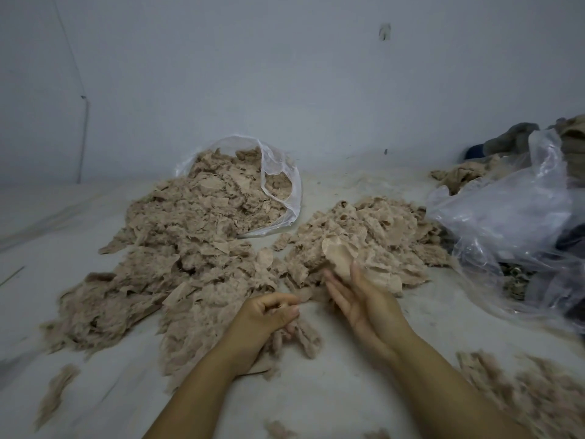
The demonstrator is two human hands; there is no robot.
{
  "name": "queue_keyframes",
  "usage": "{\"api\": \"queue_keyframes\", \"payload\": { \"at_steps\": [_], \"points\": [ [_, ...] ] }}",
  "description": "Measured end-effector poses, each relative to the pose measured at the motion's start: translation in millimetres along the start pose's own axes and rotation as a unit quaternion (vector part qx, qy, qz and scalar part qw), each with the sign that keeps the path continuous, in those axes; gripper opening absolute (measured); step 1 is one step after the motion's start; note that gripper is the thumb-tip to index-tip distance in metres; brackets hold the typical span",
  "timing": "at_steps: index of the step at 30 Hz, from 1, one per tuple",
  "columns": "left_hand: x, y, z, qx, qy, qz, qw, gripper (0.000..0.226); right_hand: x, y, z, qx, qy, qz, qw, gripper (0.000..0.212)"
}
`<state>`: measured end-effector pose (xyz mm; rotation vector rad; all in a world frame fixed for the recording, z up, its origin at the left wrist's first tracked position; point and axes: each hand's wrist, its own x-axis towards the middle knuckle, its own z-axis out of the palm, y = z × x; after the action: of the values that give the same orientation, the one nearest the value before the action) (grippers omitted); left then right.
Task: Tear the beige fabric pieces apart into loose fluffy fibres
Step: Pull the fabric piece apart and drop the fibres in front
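While the large fibre heap (177,248) fills the left, the left hand (269,315) curls, apparently pinching a small tuft; the right hand (364,302), fingers straight, supports a beige fabric piece (340,256) at its fingertips, against the right pile (380,236).

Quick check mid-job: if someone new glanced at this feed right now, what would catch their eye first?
Probably the big heap of torn beige fabric spilling from a clear plastic bag at centre left. Next, a smaller beige pile to its right, where the right hand lifts a smooth beige piece. The left hand is curled near fluffy fibres.
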<state>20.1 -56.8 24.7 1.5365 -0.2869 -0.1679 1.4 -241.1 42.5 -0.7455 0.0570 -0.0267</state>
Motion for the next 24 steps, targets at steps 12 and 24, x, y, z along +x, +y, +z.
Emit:
{"api": "queue_keyframes", "payload": {
  "at_steps": [12,24],
  "points": [
    [0.0,-1.1,3.8,0.073,0.028,0.055,0.995,0.014,-12.7,27.9,0.0,-0.417,-0.052,-0.042,0.906,0.012],
    [-4.3,1.2,15.2,0.112,0.014,0.059,0.992,0.03,-15.1,30.5,-9.4,-0.456,-0.021,-0.083,0.886,0.016]
  ]
}}
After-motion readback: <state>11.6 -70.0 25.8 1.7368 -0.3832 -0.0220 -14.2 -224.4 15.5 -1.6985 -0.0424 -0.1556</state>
